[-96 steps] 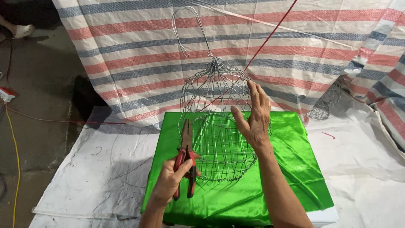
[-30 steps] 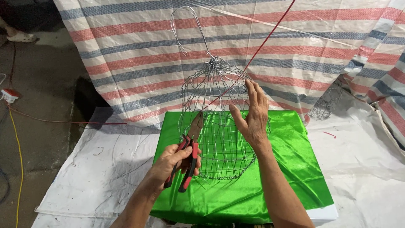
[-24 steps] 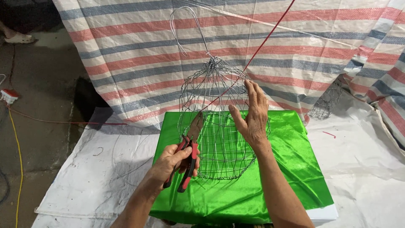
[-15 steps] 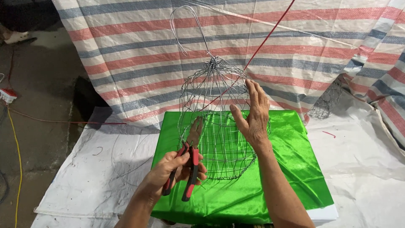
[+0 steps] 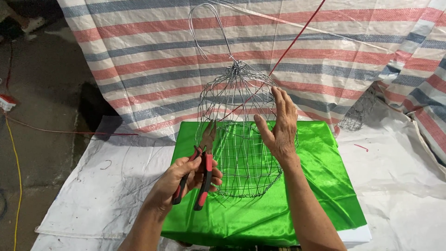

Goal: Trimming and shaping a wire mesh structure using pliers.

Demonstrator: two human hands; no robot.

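A bell-shaped wire cage (image 5: 237, 139) with a long hook on top stands over a green satin cloth (image 5: 320, 186). My right hand (image 5: 278, 125) is spread flat against the cage's right side, steadying it. My left hand (image 5: 179, 179) grips red-and-black handled pliers (image 5: 202, 174), whose jaws point up and touch the cage's left wires.
A striped red, blue and white tarp (image 5: 139, 60) hangs behind. A white plastic sheet (image 5: 93, 186) covers the ground under the green cloth. A second small wire cage (image 5: 357, 114) lies at the right. A yellow cord (image 5: 16, 167) and a red cord run along the dark floor at left.
My left hand with the pliers has shifted up and right, bringing the jaws against the cage's left side. My right hand stays on the cage.
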